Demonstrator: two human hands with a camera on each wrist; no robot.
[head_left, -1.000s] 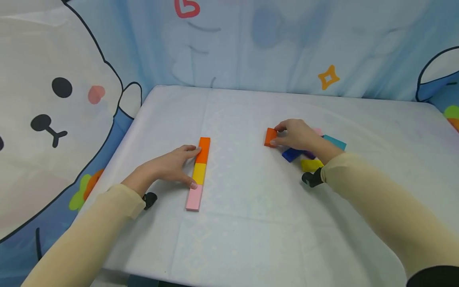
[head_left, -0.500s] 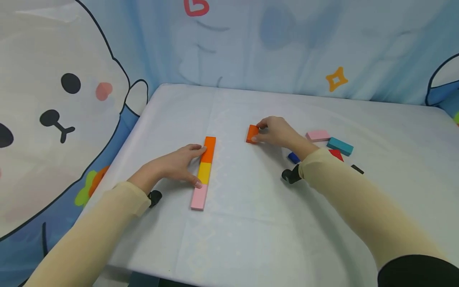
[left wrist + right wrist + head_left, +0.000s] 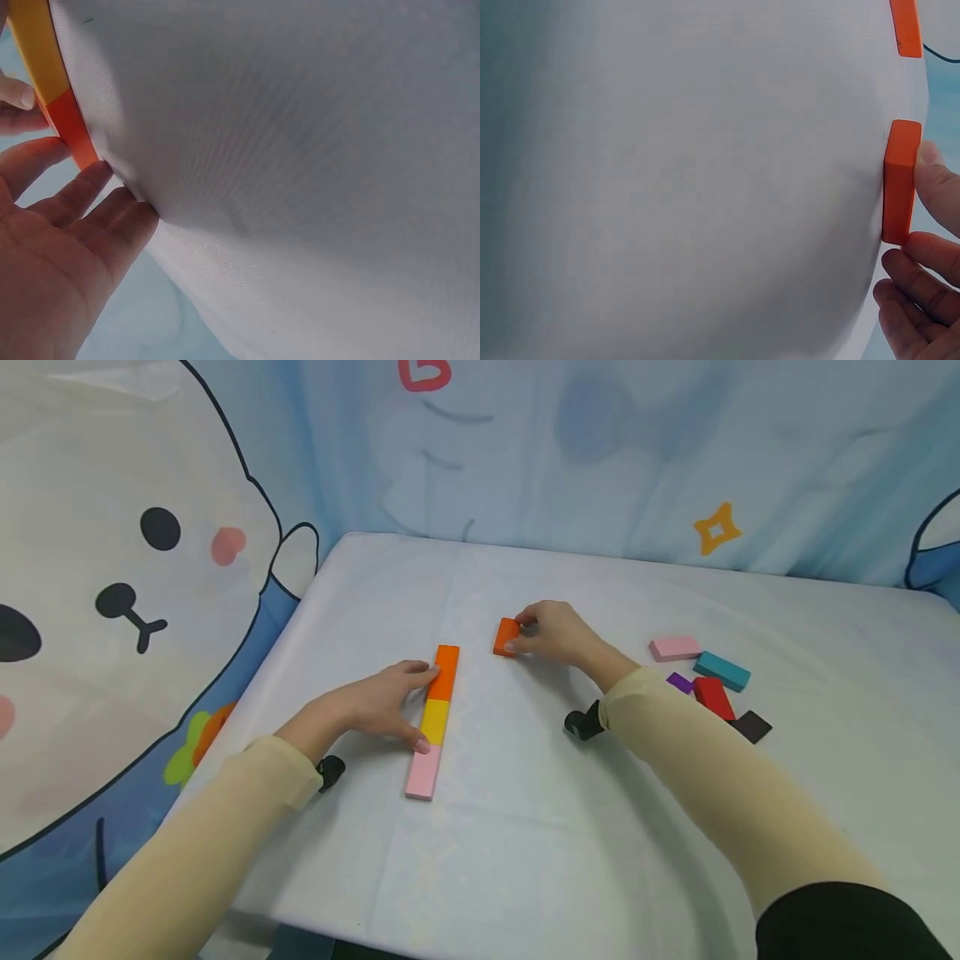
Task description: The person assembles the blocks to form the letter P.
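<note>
Orange-red block (image 3: 504,636): plain rectangular piece, rounded edges, pinched between thumb and fingers of the right hand (image 3: 555,633) — located right of the row's far end. Row: orange block (image 3: 447,670), yellow block (image 3: 435,721) and pink block (image 3: 423,772), laid end to end. Left hand (image 3: 375,702): thumb and fingers spread wide along the row's left side. Surface: white cloth (image 3: 540,843), lightly creased. Surroundings: pale blue curtain (image 3: 525,460) behind — printed heart, orange star, white cartoon animal at left.
</note>
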